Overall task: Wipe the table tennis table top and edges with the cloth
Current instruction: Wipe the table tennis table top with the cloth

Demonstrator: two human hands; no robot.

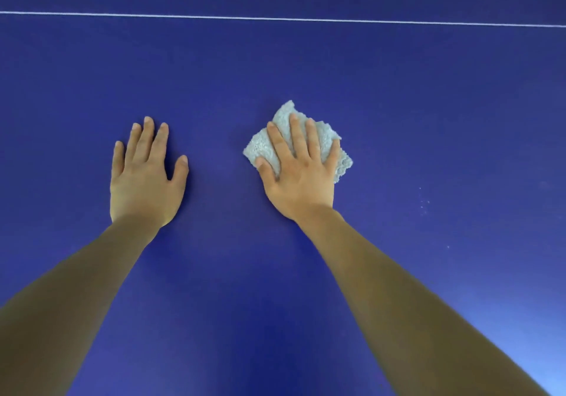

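The blue table tennis table top [428, 104] fills the whole view. A small pale grey-blue fluffy cloth [333, 150], folded, lies on it right of centre. My right hand [301, 169] lies flat on the cloth with the fingers spread, pressing it onto the table; the cloth shows beyond the fingertips and at both sides of the hand. My left hand [144, 175] rests palm down on the bare table to the left, fingers apart, holding nothing. No table edge is in view.
A thin white line [275, 18] runs across the table surface near the top of the view. A few small pale specks [424, 202] lie on the surface to the right of the cloth.
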